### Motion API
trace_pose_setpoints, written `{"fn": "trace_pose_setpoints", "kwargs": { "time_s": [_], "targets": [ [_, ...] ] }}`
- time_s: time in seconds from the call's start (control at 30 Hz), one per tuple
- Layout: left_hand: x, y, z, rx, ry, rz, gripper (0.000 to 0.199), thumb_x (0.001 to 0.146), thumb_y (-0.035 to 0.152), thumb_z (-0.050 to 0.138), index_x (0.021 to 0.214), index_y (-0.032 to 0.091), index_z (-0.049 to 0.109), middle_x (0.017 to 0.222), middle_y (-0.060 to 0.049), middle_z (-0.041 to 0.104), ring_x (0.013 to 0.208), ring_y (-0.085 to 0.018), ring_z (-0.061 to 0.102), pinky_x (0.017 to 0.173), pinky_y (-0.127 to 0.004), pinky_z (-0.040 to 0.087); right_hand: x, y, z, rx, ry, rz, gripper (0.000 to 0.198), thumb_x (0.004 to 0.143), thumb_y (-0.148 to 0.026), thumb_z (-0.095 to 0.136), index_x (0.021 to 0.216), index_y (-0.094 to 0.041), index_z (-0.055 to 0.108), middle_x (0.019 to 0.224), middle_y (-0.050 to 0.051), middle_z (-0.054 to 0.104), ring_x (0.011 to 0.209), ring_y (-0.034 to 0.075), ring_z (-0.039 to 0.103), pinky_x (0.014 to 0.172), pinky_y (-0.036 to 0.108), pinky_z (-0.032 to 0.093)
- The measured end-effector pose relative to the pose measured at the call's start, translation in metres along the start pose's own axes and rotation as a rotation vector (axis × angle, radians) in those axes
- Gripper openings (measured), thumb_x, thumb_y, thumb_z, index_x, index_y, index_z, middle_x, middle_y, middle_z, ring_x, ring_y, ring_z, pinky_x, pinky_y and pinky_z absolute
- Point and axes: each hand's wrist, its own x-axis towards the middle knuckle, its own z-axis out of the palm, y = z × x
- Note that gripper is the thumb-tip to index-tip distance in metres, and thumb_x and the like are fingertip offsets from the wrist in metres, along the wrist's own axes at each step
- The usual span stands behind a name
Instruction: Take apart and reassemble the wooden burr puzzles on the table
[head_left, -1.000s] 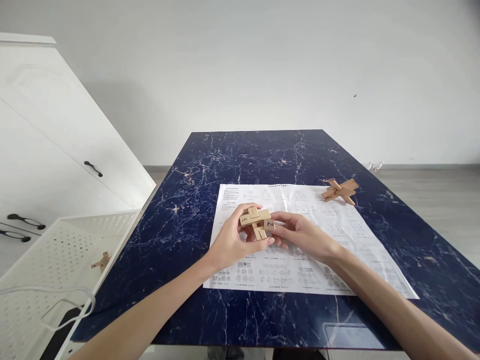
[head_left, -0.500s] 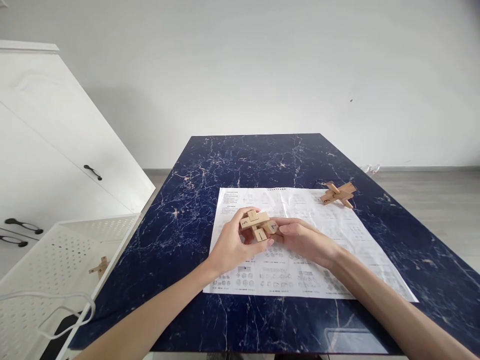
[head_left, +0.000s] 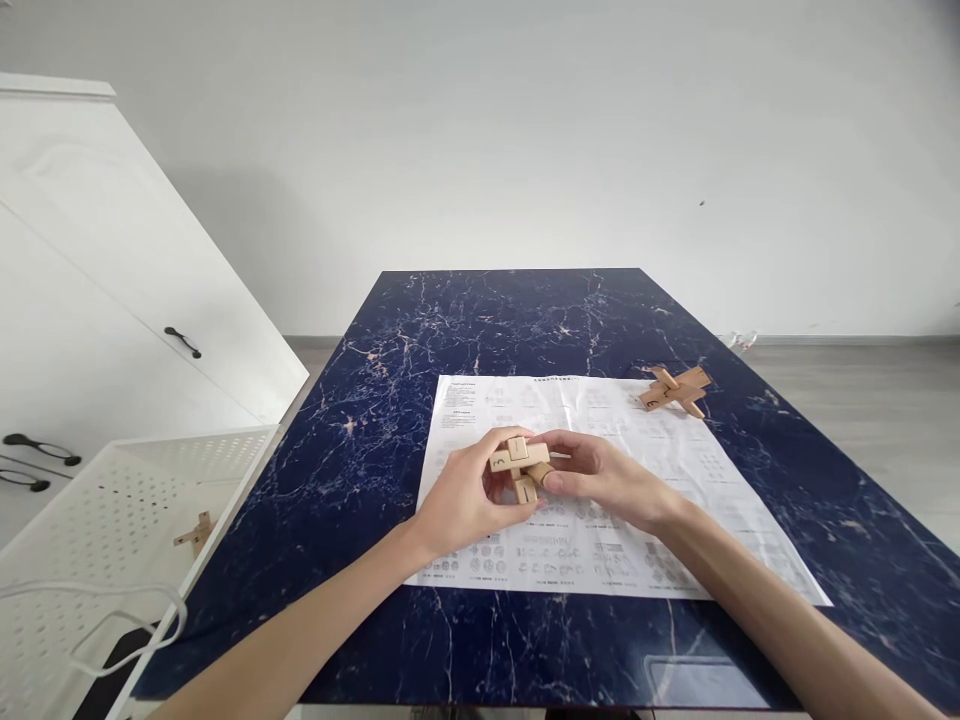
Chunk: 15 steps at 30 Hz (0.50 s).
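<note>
Between my hands is a wooden burr puzzle [head_left: 520,458] of interlocking pale bars, with numbers such as 3 and 1 on them. My left hand [head_left: 466,495] curls around its left side, thumb along the near side. On the other side, my right hand [head_left: 604,478] pinches the puzzle's right-hand bar between thumb and fingers. Parts of the puzzle are covered by my fingers. Both hands are above a printed instruction sheet [head_left: 600,410] covered in small diagrams. At the sheet's upper right corner lies another assembled wooden puzzle [head_left: 679,390], browner, also numbered.
The sheet lies on a dark blue marbled table [head_left: 480,320]. Left of the table, a white perforated basket [head_left: 225,450] holds a wooden piece [head_left: 196,533] and a white cable [head_left: 176,600]. A white cabinet [head_left: 150,270] stands behind the basket.
The puzzle has shifted slightly right and nearer to me and is turned a little. My right fingers have moved up against its right bar, and the number 2 on it no longer shows.
</note>
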Motion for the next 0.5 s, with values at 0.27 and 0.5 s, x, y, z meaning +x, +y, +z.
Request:
{"fn": "trace_pose_setpoints", "kwargs": {
  "time_s": [0.27, 0.5],
  "targets": [
    [-0.0014, -0.0042, 0.0011, 0.057, -0.015, 0.033, 0.063, 0.083, 0.027, 0.085, 0.139, 0.03, 0.057, 0.12, -0.003, 0.075, 0.098, -0.023, 0.075, 0.086, -0.036, 0.063, -0.0014, -0.0031, 0.0002, 0.002, -0.001, 0.032, 0.047, 0.086, -0.041, 0.09, 0.126, -0.024, 0.074, 0.127, 0.011, 0.078, 0.12, 0.03, 0.073, 0.11, 0.052, 0.054],
    [-0.0007, -0.0051, 0.0, 0.066, -0.01, 0.011, 0.064, 0.083, 0.028, 0.084, 0.14, 0.03, 0.056, 0.116, -0.002, 0.077, 0.095, -0.022, 0.075, 0.083, -0.034, 0.062, 0.0009, -0.002, 0.0031, 0.02, 0.024, 0.021, 0.051, 0.087, -0.042, 0.089, 0.133, -0.026, 0.073, 0.136, 0.01, 0.076, 0.125, 0.031, 0.072, 0.112, 0.052, 0.054]
  ]
}}
